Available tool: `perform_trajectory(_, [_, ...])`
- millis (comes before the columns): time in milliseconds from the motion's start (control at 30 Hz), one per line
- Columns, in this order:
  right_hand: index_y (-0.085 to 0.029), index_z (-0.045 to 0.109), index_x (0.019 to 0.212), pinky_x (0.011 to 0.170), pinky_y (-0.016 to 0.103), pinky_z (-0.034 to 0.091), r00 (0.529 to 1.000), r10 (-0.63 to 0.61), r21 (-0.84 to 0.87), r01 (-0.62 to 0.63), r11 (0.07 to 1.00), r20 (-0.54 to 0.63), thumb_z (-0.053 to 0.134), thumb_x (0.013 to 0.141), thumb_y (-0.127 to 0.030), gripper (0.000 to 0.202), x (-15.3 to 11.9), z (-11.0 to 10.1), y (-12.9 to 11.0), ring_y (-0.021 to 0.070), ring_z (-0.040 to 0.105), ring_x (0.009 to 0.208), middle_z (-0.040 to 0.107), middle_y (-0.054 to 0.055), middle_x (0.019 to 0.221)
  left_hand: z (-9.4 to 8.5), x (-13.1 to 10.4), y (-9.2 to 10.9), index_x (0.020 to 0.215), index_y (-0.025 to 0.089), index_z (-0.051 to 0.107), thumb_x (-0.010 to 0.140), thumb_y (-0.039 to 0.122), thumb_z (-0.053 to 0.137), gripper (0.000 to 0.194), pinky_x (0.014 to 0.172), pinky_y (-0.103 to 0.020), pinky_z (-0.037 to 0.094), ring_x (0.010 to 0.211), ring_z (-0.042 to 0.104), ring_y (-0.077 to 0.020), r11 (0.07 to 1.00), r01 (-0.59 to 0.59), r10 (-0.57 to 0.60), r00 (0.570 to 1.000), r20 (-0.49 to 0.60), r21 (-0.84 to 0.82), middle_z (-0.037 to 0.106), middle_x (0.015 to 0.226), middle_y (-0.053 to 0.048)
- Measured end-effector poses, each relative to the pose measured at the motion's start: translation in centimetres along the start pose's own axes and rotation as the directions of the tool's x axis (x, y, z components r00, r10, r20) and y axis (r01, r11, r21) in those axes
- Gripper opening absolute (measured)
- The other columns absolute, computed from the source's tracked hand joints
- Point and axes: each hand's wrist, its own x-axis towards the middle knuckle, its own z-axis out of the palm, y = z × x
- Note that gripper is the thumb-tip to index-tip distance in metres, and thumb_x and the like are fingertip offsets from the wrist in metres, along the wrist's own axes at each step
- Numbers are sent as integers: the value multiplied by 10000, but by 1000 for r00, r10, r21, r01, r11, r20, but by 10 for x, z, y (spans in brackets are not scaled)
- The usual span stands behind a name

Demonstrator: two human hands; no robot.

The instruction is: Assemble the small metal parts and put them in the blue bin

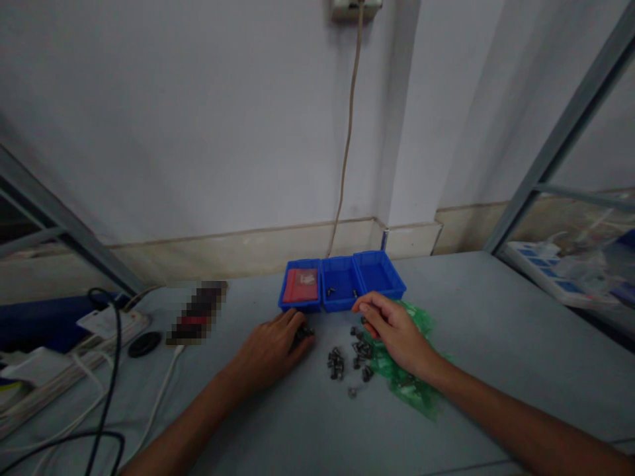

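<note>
My left hand (270, 344) rests on the table, its fingers curled around several small dark metal screws (304, 332). Over the right part of the loose pile, my right hand (389, 327) is closed in a pinch, with a dark screw (364, 320) partly showing at its fingers. Between the hands lie two small heaps of screws, a left heap (336, 363) and a right heap (362, 348). One lighter metal piece (352, 393) lies nearer to me. A crumpled green plastic bag (414, 390) spreads beneath and beside my right hand.
Three blue bins stand in a row behind my hands: the left bin (284, 291) holds a red packet (301, 285), the middle bin (340, 305) a few screws, and the right bin (380, 274) is beside it. Cables and a power strip (119, 328) lie left.
</note>
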Motion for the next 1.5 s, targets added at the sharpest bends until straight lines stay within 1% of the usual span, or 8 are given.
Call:
perform_trajectory(300, [-211, 669, 1034, 567, 269, 353, 1000, 19, 28, -19, 999, 12, 548, 1062, -501, 315, 0, 2, -1, 146, 479, 595, 499, -54, 678, -1, 0, 4, 1141, 227, 595, 1065, 402, 492, 216, 807, -369, 547, 956, 685, -254, 1000, -5, 6, 1000, -24, 30, 671, 1131, -88])
perform_trajectory(533, [-216, 663, 1044, 566, 270, 355, 1000, 0, 16, 0, 1000, 12, 543, 1065, -520, 328, 0, 1, -2, 147, 484, 601, 510, -49, 696, 1, -1, -1, 1271, 260, 586, 1052, 390, 542, 259, 823, -364, 556, 968, 705, -253, 1000, -20, 20, 999, -33, 8, 688, 1145, -70])
perform_trajectory(633, [-220, 660, 1039, 578, 270, 371, 1000, 4, 24, -4, 1000, 4, 545, 1063, -523, 325, 0, 1, -1, 150, 494, 607, 512, -47, 695, -1, 0, -2, 1205, 259, 631, 1042, 371, 562, 209, 800, -337, 552, 926, 692, -228, 999, -45, 45, 998, -44, -10, 676, 1097, -60])
perform_trajectory(800, [-227, 660, 1037, 573, 273, 380, 999, 0, 27, 1, 1000, -43, 554, 1057, -520, 312, -1, 1, -2, 157, 497, 615, 516, -40, 705, -5, 1, -1, 1079, 242, 699, 1040, 292, 570, 144, 795, -333, 547, 932, 656, -219, 989, -142, 141, 989, -43, -30, 627, 1055, -59])
perform_trajectory(1000, [-226, 657, 1032, 594, 280, 383, 998, -24, 23, 25, 999, -52, 546, 1070, -471, 272, -1, 1, -4, 161, 501, 631, 513, -39, 706, -2, 0, 0, 1014, 207, 690, 1014, 205, 613, 77, 845, -352, 551, 1035, 626, -239, 975, -220, 215, 971, -105, -39, 616, 1165, -83])
perform_trajectory(1100, [-226, 658, 1034, 601, 281, 379, 998, -25, 11, 26, 1000, -51, 538, 1076, -472, 277, -1, 1, -3, 161, 504, 639, 518, -38, 714, -3, 1, 1, 1010, 208, 677, 1022, 189, 606, 74, 882, -367, 551, 1062, 611, -242, 967, -254, 250, 963, -97, -32, 641, 1190, -79])
perform_trajectory(1233, [-222, 658, 1035, 591, 280, 369, 998, -21, 6, 21, 1000, -52, 545, 1071, -478, 282, -1, 1, -2, 161, 506, 634, 518, -39, 710, -6, 2, 4, 1040, 207, 668, 1042, 200, 586, 83, 897, -382, 547, 1033, 600, -248, 962, -272, 270, 960, -79, -16, 678, 1090, -71])
perform_trajectory(1500, [-218, 662, 1031, 597, 281, 368, 998, -28, -8, 27, 1000, -57, 544, 1076, -438, 254, -2, 1, -3, 159, 507, 642, 521, -36, 713, 3, 3, -3, 1085, 189, 659, 1075, 249, 567, 110, 902, -398, 562, 1020, 600, -243, 956, -292, 294, 943, -159, 32, 646, 1108, -83])
